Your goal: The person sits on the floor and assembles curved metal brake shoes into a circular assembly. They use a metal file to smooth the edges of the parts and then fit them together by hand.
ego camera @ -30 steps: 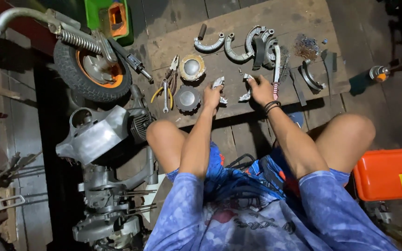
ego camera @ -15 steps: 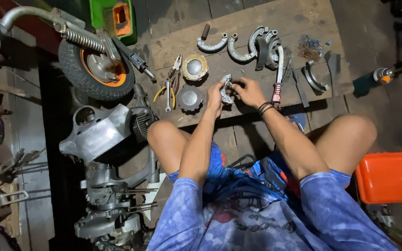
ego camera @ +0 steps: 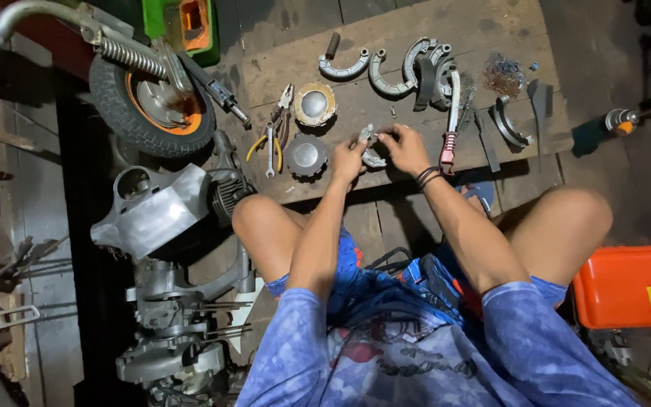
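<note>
I sit with knees apart in front of a wooden board (ego camera: 386,45). My left hand (ego camera: 348,160) and my right hand (ego camera: 404,148) meet over its near edge, both gripping a small grey metal part (ego camera: 369,138). Another small metal piece (ego camera: 375,160) lies on the board just under my hands. Left of my left hand sits a dark round cap (ego camera: 306,155), with a rusty round cap (ego camera: 314,104) behind it. A red-handled wire brush (ego camera: 451,124) lies right of my right hand.
Curved brake shoes (ego camera: 386,71) lie at the board's far side. Yellow-handled pliers (ego camera: 271,139) lie on its left. A small wheel (ego camera: 152,113), grey engine housing (ego camera: 152,215) and engine (ego camera: 175,332) stand left. An orange box (ego camera: 631,290) is at right.
My hands were apart on the board, each by a small metal piece. They came together and lifted one piece, now held between both hands.
</note>
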